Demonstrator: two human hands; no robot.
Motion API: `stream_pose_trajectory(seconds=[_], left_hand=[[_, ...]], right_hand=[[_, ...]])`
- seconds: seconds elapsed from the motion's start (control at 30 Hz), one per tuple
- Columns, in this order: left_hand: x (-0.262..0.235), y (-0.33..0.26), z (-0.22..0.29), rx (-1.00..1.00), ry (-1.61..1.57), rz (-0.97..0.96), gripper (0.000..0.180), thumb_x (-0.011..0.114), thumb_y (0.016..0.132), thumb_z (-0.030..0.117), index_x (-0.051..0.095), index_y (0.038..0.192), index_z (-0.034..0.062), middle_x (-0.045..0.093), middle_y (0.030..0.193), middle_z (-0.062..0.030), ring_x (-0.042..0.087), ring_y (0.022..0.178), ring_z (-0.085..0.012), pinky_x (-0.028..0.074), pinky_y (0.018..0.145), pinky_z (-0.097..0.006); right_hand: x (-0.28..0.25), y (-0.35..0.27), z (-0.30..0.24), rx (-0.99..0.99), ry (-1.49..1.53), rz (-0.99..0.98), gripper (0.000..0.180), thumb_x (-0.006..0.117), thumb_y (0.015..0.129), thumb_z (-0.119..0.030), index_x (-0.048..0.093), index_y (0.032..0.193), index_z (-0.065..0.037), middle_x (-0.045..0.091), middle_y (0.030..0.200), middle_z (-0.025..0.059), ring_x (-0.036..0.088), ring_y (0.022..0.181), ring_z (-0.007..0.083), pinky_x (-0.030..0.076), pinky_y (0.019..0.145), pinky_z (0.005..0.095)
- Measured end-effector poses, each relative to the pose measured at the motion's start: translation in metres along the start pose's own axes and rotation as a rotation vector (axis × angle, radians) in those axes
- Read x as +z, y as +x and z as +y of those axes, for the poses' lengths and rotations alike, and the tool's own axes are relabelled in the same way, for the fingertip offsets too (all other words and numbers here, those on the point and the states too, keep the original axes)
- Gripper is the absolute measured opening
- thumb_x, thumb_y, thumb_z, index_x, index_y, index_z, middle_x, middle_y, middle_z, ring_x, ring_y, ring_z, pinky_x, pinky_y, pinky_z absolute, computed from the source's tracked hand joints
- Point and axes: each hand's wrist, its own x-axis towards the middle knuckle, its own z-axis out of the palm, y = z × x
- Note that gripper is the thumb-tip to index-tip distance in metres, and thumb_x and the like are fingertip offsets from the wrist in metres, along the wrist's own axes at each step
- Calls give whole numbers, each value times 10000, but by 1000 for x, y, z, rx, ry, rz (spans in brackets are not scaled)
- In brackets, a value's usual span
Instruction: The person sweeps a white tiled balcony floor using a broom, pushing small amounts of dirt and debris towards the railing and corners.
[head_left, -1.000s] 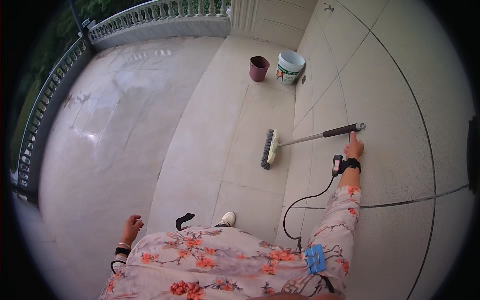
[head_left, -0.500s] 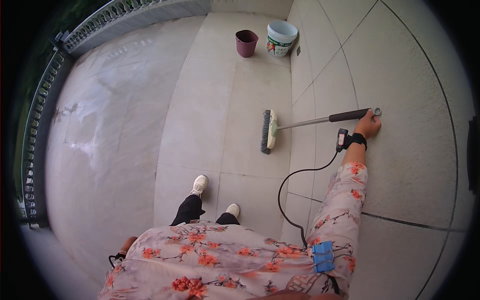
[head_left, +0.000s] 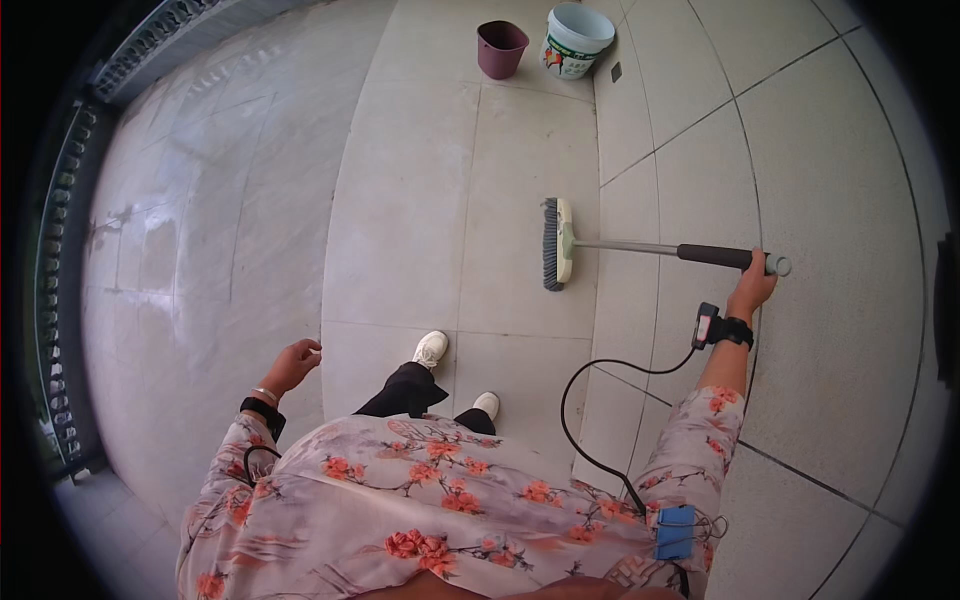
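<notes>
At 3 o'clock the right hand is wrapped around the dark grip sleeve near the outer end of a long-handled floor brush, probably because the sleeve gives purchase and the full pole gives reach; the brush head sits at 2 o'clock, its grey bristles facing 9 o'clock, floor contact unclear. The left hand, between 8 and 9 o'clock, is empty with loosely curled fingers, perhaps for balance. A maroon bucket at 12 and a white pail near 1 stand side by side, likely out of the way.
</notes>
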Motion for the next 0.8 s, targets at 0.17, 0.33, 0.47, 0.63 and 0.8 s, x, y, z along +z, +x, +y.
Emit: stream_pose_trajectory(seconds=[0.17, 0.33, 0.47, 0.63, 0.8], left_hand=[[24, 107, 83, 199, 193, -182, 267, 608, 856, 184, 609, 1076, 33, 665, 825, -122, 639, 788, -247, 504, 722, -364], [116, 176, 202, 663, 448, -394, 449, 634, 830, 157, 499, 1253, 83, 649, 1014, -140, 630, 937, -311, 506, 818, -406], [200, 181, 303, 1044, 462, -390, 740, 707, 765, 129, 325, 1398, 130, 494, 1264, -164, 559, 1087, -333, 475, 891, -433], [289, 182, 341, 1402, 566, -576, 404, 701, 755, 183, 579, 1137, 128, 603, 1086, -82, 564, 1047, -300, 467, 847, -434], [326, 182, 317, 1415, 484, -768, 103, 623, 767, 138, 559, 841, 110, 602, 833, -62, 597, 865, -292, 483, 733, -431]], right_hand=[[-53, -170, -48, -122, -373, -692, 241, 704, 801, -120, 592, 986, -12, 623, 969, 90, 584, 900, 187, 464, 822, 312], [-120, -270, -42, -157, -231, -762, 322, 703, 776, -27, 569, 1069, -7, 584, 1170, 176, 581, 1040, 271, 461, 901, 365], [-127, -277, -77, 40, -156, -824, 327, 685, 766, 3, 559, 1067, -1, 570, 1218, 193, 565, 1095, 263, 440, 947, 373], [-128, -278, -85, -4, -67, -919, 334, 739, 755, -65, 573, 1038, -4, 583, 1188, 180, 567, 1122, 285, 461, 940, 383], [-153, -271, -105, 235, -68, -1124, 503, 814, 700, -264, 596, 1075, -10, 537, 1262, 173, 505, 1233, 306, 435, 988, 399]])
